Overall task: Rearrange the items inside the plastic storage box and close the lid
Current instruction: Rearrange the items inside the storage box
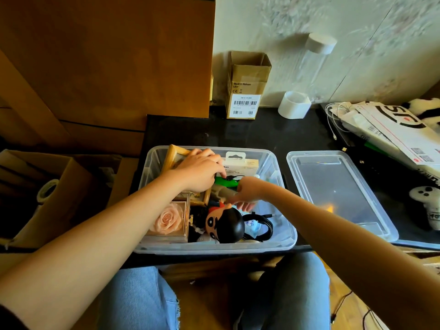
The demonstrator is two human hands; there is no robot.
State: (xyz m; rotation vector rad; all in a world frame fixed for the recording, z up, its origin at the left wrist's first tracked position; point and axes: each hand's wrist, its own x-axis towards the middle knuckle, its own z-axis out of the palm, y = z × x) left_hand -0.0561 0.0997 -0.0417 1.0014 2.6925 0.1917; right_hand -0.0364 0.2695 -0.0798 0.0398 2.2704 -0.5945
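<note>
The clear plastic storage box stands on a black tabletop, and its clear lid lies flat to the right. Inside are a gold wooden picture frame, a white retail box, a green item, a boxed peach rose, a black-haired figurine and a black cable. My left hand lies over the tilted frame with its fingers curled around the frame's right edge. My right hand is low in the box's middle, closed on a grey object.
A small cardboard carton and a white tape roll stand at the back by the wall. Papers, white cables and plush toys crowd the right side. An open cardboard box sits at the left. My knees are under the front edge.
</note>
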